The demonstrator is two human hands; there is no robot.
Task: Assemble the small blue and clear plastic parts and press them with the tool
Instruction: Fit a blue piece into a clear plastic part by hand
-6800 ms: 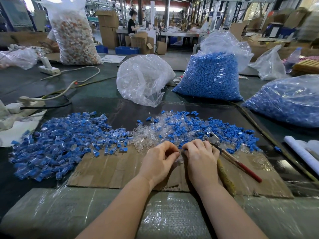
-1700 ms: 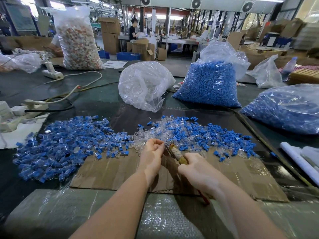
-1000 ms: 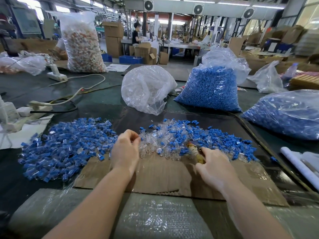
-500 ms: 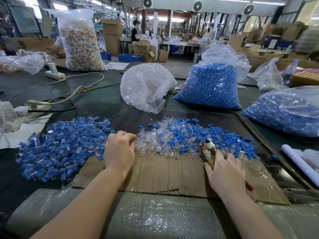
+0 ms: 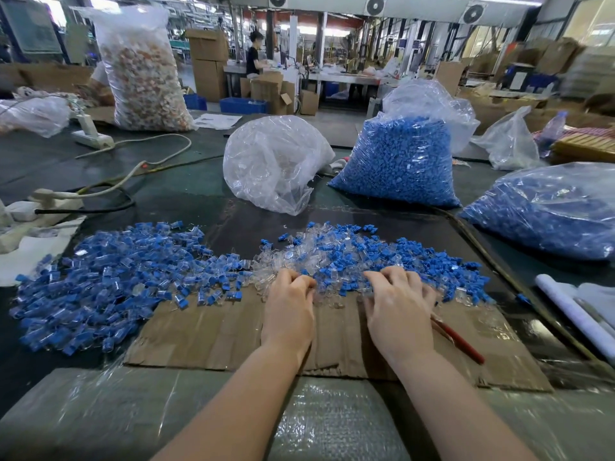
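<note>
Two hands down at the near edge of the loose pile [image 5: 359, 261] of small blue plugs and clear, glossy shells, mixed together on dark matting and spilling onto a creased cardboard sheet [image 5: 213, 331]. Left hand [image 5: 289, 311]: fingers curled, tips dug into the clear bits; can't tell from my feed if it's got one pinched. Right hand [image 5: 397, 311]: fingers bent and spread over the pile, knuckles up, tips touching parts; grip on anything not visible either. Tool [image 5: 457, 339] lies on the cardboard just right of the right hand, mostly hidden under it, w/ a thin red handle poking out toward the near right. Second heap [image 5: 109, 281] to the left looks like blue-in-clear pieces, shiny, boxy. Behind: crinkly clear bag [image 5: 273, 161], nearly see-thru, slumped; next to it a bulging bag of blue parts [image 5: 399, 164], pebbly texture thru the film; another blue-filled bag [image 5: 549, 211] at far right. Near edge of table is wrapped in bubble film [image 5: 332, 424].
</note>
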